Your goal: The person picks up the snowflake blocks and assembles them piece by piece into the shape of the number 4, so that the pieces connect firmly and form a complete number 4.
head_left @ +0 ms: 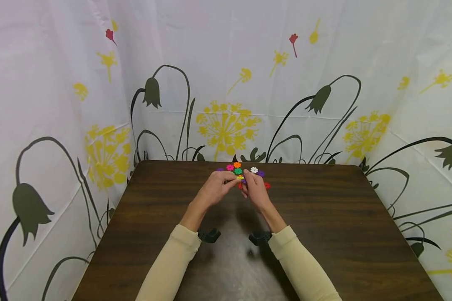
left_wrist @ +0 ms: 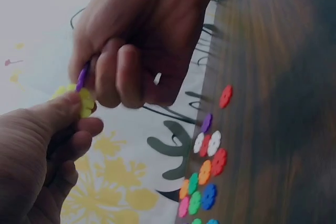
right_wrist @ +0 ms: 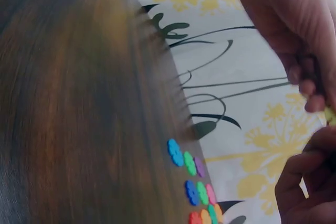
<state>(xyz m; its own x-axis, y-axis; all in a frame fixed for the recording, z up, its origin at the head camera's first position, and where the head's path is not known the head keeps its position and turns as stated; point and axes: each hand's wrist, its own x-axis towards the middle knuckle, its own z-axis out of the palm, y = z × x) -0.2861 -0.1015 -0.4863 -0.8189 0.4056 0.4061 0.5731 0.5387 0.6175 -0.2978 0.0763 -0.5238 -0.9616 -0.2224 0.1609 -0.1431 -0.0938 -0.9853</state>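
Note:
My left hand (head_left: 216, 187) pinches a yellow flower-shaped disc (left_wrist: 86, 103) between thumb and fingers. A purple flower-shaped disc (left_wrist: 82, 77) is pinched by my right hand (head_left: 257, 192). The two discs meet edge to edge at an angle in the left wrist view; whether they are slotted together I cannot tell. Both hands are raised above the table near its far edge. In the right wrist view, the left hand (right_wrist: 294, 30) is at the upper right with a bit of the yellow disc showing, and the right hand (right_wrist: 302, 182) is below it, its disc hidden.
More flower discs lie along the table's far edge, among them a white one (head_left: 254, 170), an orange one (head_left: 237, 165), a pink one (head_left: 229, 167) and a blue one (left_wrist: 209, 196). A patterned curtain (head_left: 226, 75) hangs behind the dark wooden table (head_left: 154, 234).

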